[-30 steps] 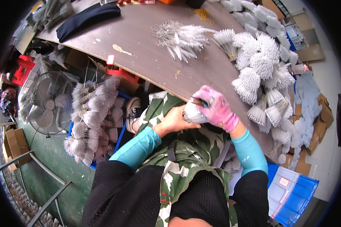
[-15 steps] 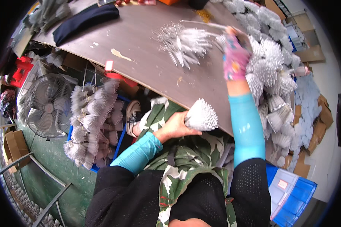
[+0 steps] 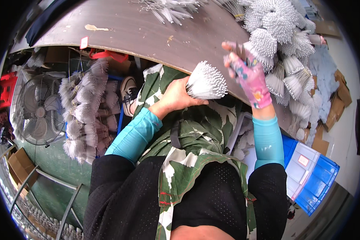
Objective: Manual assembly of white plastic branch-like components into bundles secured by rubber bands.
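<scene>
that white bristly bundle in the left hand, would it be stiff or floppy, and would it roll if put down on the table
The white bundle is probably light: the left hand holds it alone by its narrow end. Its thin strands fan straight out without drooping, so they look fairly stiff, though likely bendable. With one wide end and one narrow end, it would more likely roll in a curve or tip than travel straight on the table.

The person wears a black mesh top, bright turquoise sleeves on both forearms, a leaf-patterned green-and-white apron, and a pink patterned glove on the right hand (image 3: 250, 76) (left hand (image 3: 178, 96) ungloved).
</scene>
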`<state>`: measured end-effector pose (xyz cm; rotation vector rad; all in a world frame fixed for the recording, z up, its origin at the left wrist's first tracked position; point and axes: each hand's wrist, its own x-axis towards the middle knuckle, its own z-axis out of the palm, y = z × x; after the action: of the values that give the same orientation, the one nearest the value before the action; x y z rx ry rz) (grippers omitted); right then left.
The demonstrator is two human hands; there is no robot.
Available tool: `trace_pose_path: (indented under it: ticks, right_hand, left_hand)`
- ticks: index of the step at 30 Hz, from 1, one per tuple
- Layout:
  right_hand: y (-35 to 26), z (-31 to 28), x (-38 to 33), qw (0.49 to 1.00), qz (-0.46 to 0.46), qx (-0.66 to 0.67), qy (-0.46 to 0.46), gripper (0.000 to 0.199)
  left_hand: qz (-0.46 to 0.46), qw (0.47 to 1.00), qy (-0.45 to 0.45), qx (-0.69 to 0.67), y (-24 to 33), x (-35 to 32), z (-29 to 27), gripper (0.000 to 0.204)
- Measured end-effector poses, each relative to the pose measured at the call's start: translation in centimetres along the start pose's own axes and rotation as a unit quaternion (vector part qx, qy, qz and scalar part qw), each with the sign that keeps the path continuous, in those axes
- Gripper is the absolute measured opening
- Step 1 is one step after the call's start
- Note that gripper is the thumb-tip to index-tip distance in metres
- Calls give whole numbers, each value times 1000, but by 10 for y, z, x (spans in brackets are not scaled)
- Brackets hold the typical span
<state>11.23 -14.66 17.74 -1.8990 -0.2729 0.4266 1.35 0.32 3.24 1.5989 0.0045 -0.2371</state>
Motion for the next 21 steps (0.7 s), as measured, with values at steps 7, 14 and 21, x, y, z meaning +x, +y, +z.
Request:
trace_pose_path:
  ticks: [7,14,21]
  right_hand:
    - [8,-21,-58,991,107,-26,-81,19]
    - [17,-9,-72,998,55,24,3,18]
    - [28,15,-61,993,-95,-44,55,17]
  left_hand:
    - [6,996,24,-88,-3,-4,19,59]
    - [-1,975,34,-219,3,-5,37,55]
    - [1,968,-12,-250,0,-6,30,65]
